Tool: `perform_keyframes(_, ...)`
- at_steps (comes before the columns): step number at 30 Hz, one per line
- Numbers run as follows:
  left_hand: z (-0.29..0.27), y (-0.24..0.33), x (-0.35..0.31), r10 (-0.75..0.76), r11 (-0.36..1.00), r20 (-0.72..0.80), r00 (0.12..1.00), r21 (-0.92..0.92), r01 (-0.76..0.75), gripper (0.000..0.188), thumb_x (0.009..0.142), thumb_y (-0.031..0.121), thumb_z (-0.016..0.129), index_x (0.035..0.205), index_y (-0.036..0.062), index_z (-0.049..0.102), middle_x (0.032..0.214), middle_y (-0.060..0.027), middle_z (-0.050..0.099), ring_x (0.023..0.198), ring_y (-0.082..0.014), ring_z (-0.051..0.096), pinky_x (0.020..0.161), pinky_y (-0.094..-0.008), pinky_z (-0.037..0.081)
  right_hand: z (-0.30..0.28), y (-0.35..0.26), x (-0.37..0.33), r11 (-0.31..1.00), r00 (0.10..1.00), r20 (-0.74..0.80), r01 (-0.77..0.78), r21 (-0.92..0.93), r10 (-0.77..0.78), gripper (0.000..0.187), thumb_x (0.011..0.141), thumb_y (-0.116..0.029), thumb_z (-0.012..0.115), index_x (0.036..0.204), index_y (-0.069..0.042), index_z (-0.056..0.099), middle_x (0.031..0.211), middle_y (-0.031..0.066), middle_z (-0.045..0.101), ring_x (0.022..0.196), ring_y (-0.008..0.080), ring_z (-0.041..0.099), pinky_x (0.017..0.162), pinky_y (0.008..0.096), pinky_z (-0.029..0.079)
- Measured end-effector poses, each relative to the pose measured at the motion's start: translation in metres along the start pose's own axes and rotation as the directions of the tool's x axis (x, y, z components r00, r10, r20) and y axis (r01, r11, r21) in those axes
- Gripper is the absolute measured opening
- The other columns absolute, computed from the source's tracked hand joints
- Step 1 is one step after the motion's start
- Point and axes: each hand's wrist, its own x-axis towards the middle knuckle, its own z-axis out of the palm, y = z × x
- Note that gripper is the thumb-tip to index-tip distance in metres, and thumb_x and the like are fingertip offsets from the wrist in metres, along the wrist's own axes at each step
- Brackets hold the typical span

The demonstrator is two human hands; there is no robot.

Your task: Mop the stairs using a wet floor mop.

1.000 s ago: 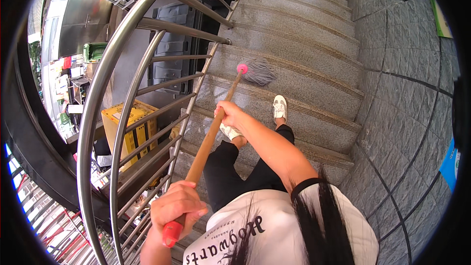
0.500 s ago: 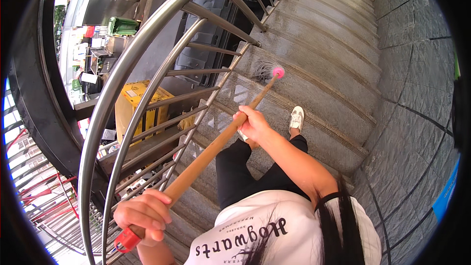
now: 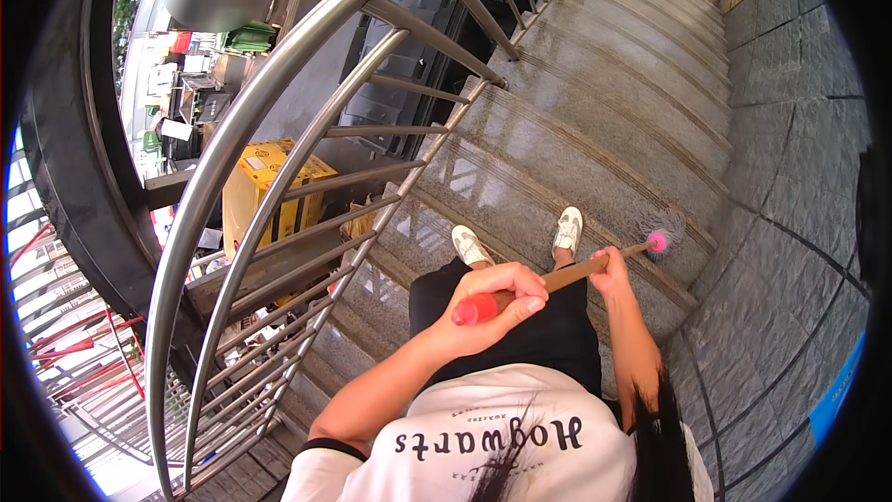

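A sweeping stroke looks to be in hand on the grey granite staircase [image 3: 595, 121]; the left hand [image 3: 492, 302] has its fingers curled tight around the red capped top end of the long wooden broom handle [image 3: 576, 274], while the right hand [image 3: 609, 270] is wrapped around the shaft farther down, nearer the head; the handle slants from the chest toward the right, and the grey bristled broom head with a pink collar [image 3: 662, 231] rests on the step the person stands on, just right of the white shoes [image 3: 520, 240] and close to the grey tiled wall [image 3: 790, 177]; by my reading the bristles are at the wall end of the tread, so the next stroke would call for drawing the head back across the step past the feet without catching the step's edge; the shoes themselves stand in the sweeping path; to the left runs a curved stainless steel railing [image 3: 269, 102] with slanted bars, beyond it a yellow cardboard box [image 3: 269, 181] and clutter on the level below, all well apart from the broom.
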Motion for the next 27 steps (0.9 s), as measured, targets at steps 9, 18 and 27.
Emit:
perform_keyframes(9,-0.042,0.048,-0.086,0.161,0.973,-0.276,0.948,0.206,-0.105,0.006,0.073,0.003,0.056,0.072,0.0031,0.05,0.058,-0.0049,0.051,0.057,-0.0163,0.05,0.074,-0.0366,0.04,0.102,0.096,-0.027,0.936,0.951,0.23,-0.124,-0.329,0.207,0.008,0.075,-0.006,0.044,0.08,-0.002,0.039,0.065,0.0086,0.044,0.057,0.0217,0.05,0.05,0.0346,0.047)
perform_keyframes(18,-0.019,0.062,-0.084,0.292,0.756,-0.179,0.939,0.645,-0.113,0.017,0.073,0.016,0.061,0.069,0.0051,0.048,0.054,-0.0034,0.05,0.052,-0.0154,0.049,0.068,-0.0356,0.042,0.195,0.183,0.001,0.795,0.794,0.351,-0.253,-0.551,0.496,0.01,0.075,-0.008,0.046,0.079,-0.003,0.039,0.062,0.0066,0.045,0.054,0.0203,0.051,0.048,0.0328,0.047)
perform_keyframes(27,-0.035,0.113,-0.11,0.5,0.802,-0.454,0.738,0.564,-0.197,0.027,0.077,0.03,0.056,0.069,0.0104,0.039,0.046,0.0033,0.036,0.045,-0.0088,0.041,0.066,-0.0287,0.038,0.166,0.146,-0.094,0.923,0.779,0.532,-0.149,-0.355,0.33,0.013,0.074,-0.009,0.05,0.075,0.002,0.042,0.065,0.0085,0.048,0.06,0.024,0.055,0.054,0.0356,0.049)
